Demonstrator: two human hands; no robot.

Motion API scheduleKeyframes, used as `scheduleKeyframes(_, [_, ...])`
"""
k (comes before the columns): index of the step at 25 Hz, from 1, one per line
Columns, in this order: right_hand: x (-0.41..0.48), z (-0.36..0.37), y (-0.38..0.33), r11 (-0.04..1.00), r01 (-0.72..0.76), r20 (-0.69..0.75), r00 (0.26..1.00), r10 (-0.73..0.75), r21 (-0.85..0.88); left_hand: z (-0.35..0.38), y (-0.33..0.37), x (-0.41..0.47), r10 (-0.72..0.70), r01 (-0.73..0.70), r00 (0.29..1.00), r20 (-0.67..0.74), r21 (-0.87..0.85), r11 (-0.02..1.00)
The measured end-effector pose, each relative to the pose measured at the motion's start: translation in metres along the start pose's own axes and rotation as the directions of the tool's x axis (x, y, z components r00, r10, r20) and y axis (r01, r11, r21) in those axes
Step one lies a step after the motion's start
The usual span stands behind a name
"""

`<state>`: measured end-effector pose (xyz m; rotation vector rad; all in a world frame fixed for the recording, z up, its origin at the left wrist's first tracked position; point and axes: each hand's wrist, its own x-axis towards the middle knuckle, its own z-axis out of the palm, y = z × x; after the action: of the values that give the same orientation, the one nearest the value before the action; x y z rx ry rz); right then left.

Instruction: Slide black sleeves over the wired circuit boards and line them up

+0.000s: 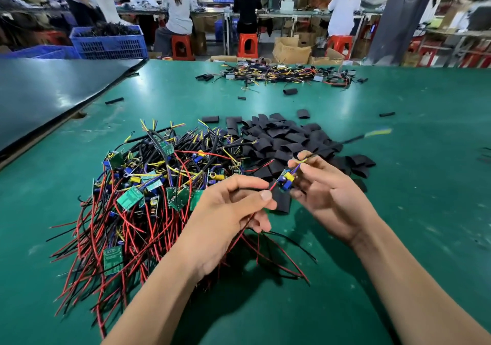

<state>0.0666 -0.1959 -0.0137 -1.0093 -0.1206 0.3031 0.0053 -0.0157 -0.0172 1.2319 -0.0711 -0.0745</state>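
Both hands are raised over the green bench (398,211), holding one small circuit board (285,181) between them. The left hand (233,206) pinches the board's red lead between thumb and forefinger, just below the board. Its other fingers curl around more red and black leads that trail down toward the bench. The right hand (326,193) has its fingers curled and pinches the short coloured wires at the board's upper end. A black cable (353,138) runs from there up and to the right, its far tip blurred. The board carries yellow and blue parts and has no cover on it.

Directly under the board lies a single flat black sleeve (281,201). Behind the hands is a loose pile of sleeves (287,140). To the left is a tangled heap of wired boards (148,185), with red and black leads fanning toward the near edge. A second heap of wired parts (279,73) sits at the far side of the bench. Beyond it, people sit on orange stools (247,45) beside a blue crate (109,42).
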Motion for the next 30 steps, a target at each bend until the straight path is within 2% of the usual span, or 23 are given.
scheduleKeyframes(4, [0.001, -0.008, 0.001, 0.995, -0.018, -0.017, 1.0, 0.019, 0.1, -0.003, 0.002, -0.001, 0.004, 0.018, 0.993, 0.121, -0.184, 0.983])
scheduleKeyframes(7, [0.001, -0.006, 0.004, 0.978, -0.056, 0.004, 0.998, 0.056, 0.2, -0.01, 0.011, -0.001, 0.029, 0.051, 0.982, 0.186, -0.412, 0.91])
scheduleKeyframes(8, [0.0, -0.004, 0.005, 0.974, -0.066, 0.0, 0.998, 0.068, 0.218, -0.011, 0.013, 0.0, 0.066, 0.021, 0.981, 0.183, -0.439, 0.898])
scheduleKeyframes(10, [0.0, 0.0, 0.008, 0.965, -0.093, -0.012, 0.995, 0.099, 0.246, -0.012, 0.011, 0.002, 0.185, -0.146, 0.979, 0.086, -0.342, 0.928])
scheduleKeyframes(13, [0.0, 0.009, 0.018, 0.936, -0.119, -0.017, 0.991, 0.132, 0.33, -0.006, 0.009, 0.01, 0.388, -0.389, 0.902, -0.188, 0.032, 0.921])
scheduleKeyframes(15, [0.001, 0.015, 0.026, 0.92, -0.106, -0.016, 0.993, 0.121, 0.378, 0.002, 0.009, 0.018, 0.464, -0.409, 0.847, -0.258, 0.239, 0.881])
scheduleKeyframes(18, [-0.001, 0.017, 0.036, 0.918, -0.11, 0.058, 0.994, 0.095, 0.382, 0.015, 0.015, 0.025, 0.501, -0.419, 0.798, -0.334, 0.288, 0.861])
scheduleKeyframes(20, [-0.004, 0.015, 0.038, 0.976, -0.075, 0.173, 0.984, 0.039, 0.204, 0.02, 0.022, 0.027, 0.518, -0.456, 0.777, -0.357, 0.248, 0.855])
scheduleKeyframes(21, [-0.004, 0.012, 0.038, 1.0, -0.019, 0.195, 0.981, 0.016, 0.015, 0.021, 0.028, 0.029, 0.526, -0.484, 0.774, -0.353, 0.207, 0.85])
scheduleKeyframes(22, [-0.002, 0.005, 0.039, 0.965, 0.076, 0.17, 0.985, -0.033, -0.251, 0.02, 0.034, 0.031, 0.534, -0.508, 0.769, -0.351, 0.169, 0.844])
scheduleKeyframes(23, [0.0, -0.003, 0.039, 0.818, 0.166, 0.108, 0.986, -0.127, -0.551, 0.019, 0.04, 0.032, 0.533, -0.523, 0.768, -0.355, 0.133, 0.842])
scheduleKeyframes(24, [0.004, -0.011, 0.039, 0.587, 0.219, 0.062, 0.959, -0.276, -0.78, 0.018, 0.045, 0.032, 0.522, -0.528, 0.771, -0.364, 0.093, 0.844])
scheduleKeyframes(25, [0.007, -0.019, 0.039, 0.393, 0.231, 0.059, 0.913, -0.403, -0.89, 0.018, 0.049, 0.032, 0.504, -0.524, 0.782, -0.367, 0.051, 0.85])
scheduleKeyframes(26, [0.01, -0.025, 0.037, 0.302, 0.226, 0.061, 0.88, -0.471, -0.926, 0.018, 0.05, 0.031, 0.482, -0.507, 0.8, -0.359, 0.026, 0.861])
scheduleKeyframes(28, [0.012, -0.036, 0.035, 0.277, 0.196, 0.051, 0.889, -0.455, -0.941, 0.018, 0.047, 0.028, 0.422, -0.437, 0.855, -0.301, 0.018, 0.899])
scheduleKeyframes(30, [0.015, -0.041, 0.037, 0.205, 0.138, 0.065, 0.942, -0.33, -0.969, 0.018, 0.04, 0.027, 0.313, -0.315, 0.927, -0.206, 0.024, 0.949])
